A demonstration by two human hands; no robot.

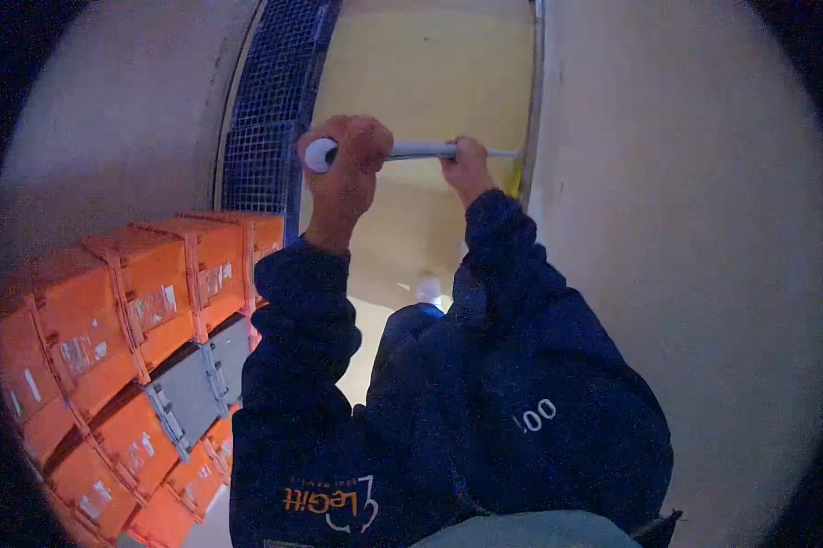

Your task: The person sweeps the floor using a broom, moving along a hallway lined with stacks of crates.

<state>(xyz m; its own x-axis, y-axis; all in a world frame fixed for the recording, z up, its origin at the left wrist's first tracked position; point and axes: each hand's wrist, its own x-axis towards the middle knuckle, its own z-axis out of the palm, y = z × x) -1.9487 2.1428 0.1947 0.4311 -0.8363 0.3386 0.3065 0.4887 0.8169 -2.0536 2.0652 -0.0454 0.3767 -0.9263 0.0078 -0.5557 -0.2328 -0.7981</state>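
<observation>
A light grey pole [421, 149] runs roughly level across the upper middle of the head view. Near its thicker, rounded left end my left hand [358, 154] is closed around it. My right hand [467, 164] grips the same pole further right, where it looks thinner. The pole's far right end reaches the edge strip beside the pale wall; what is attached there cannot be made out. Dark sleeves cover both my forearms. Below the hands, a white shoe tip [428, 289] shows on the yellowish floor [418, 205].
Stacked orange plastic crates [151, 301] and grey ones [189, 394] stand on the left, several bearing label remnants. Behind them rises a dark metal mesh panel [267, 116]. A plain pale wall [671, 226] runs along the right side.
</observation>
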